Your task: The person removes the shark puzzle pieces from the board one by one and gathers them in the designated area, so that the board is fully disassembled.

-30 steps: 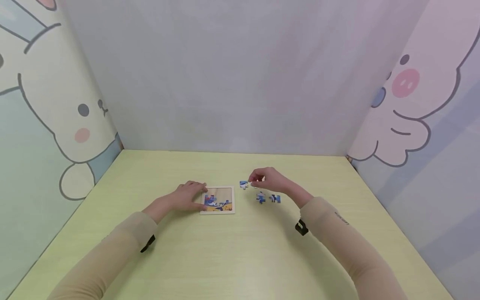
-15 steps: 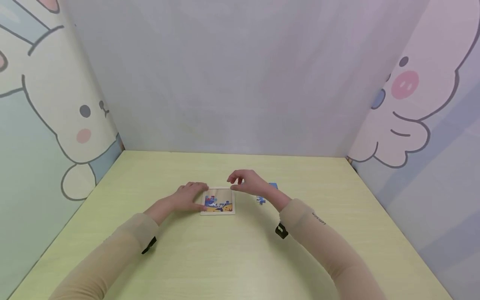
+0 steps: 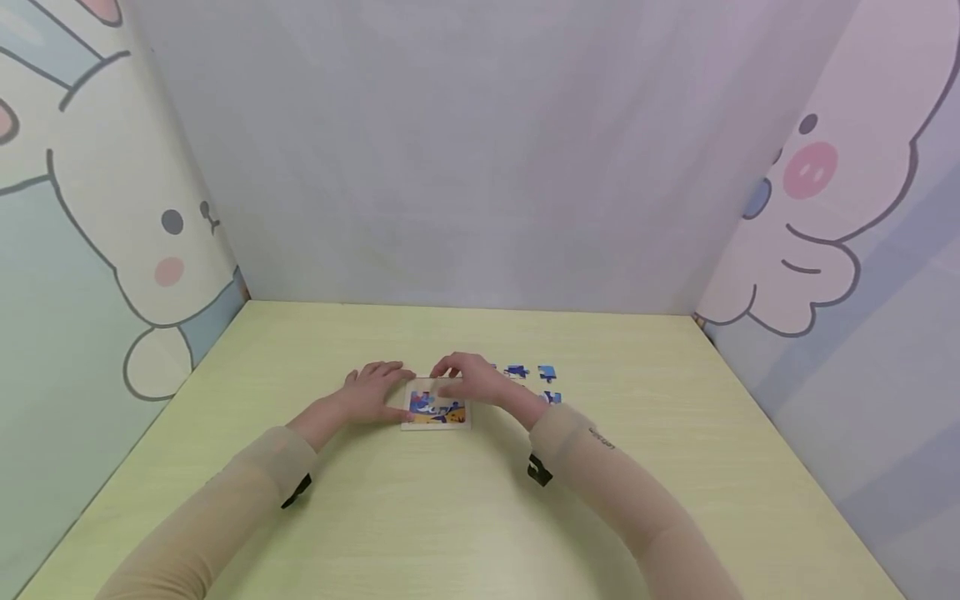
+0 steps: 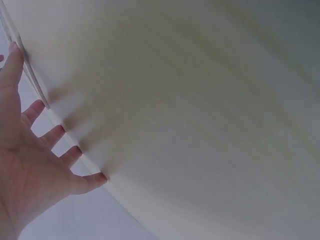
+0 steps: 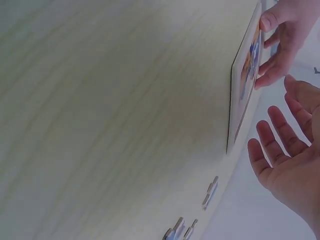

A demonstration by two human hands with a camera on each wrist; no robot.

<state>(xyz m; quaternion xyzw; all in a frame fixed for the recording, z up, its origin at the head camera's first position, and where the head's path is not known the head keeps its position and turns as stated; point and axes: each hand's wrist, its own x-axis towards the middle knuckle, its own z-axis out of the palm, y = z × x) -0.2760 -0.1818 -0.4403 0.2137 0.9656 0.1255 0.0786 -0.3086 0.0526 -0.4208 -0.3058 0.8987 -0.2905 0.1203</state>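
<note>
A small framed jigsaw puzzle [image 3: 438, 427] lies on the table, its lower part filled with a blue, white and orange picture and its upper part bare wood. My left hand [image 3: 372, 393] is spread at its left side, with thumb and fingertips at the border; the left wrist view shows the fingers [image 4: 92, 181] apart. Over the upper right of the puzzle hovers my right hand [image 3: 472, 379], thumb and index finger apart. No piece shows between them. In the right wrist view the fingers [image 5: 272, 142] of this hand are loosely extended near the puzzle frame [image 5: 235, 105].
Several loose blue-and-white jigsaw pieces lie right of the puzzle, among them one piece [image 3: 547, 372] at the back and another piece [image 3: 552, 397] nearer; the right forearm partly covers others. A grey curtain [image 3: 472, 167] stands behind the table [image 3: 450, 517], with cartoon-printed walls either side.
My right hand has moved left from the loose pieces to over the puzzle, uncovering pieces at the back. My left hand has stayed at the frame's left side.
</note>
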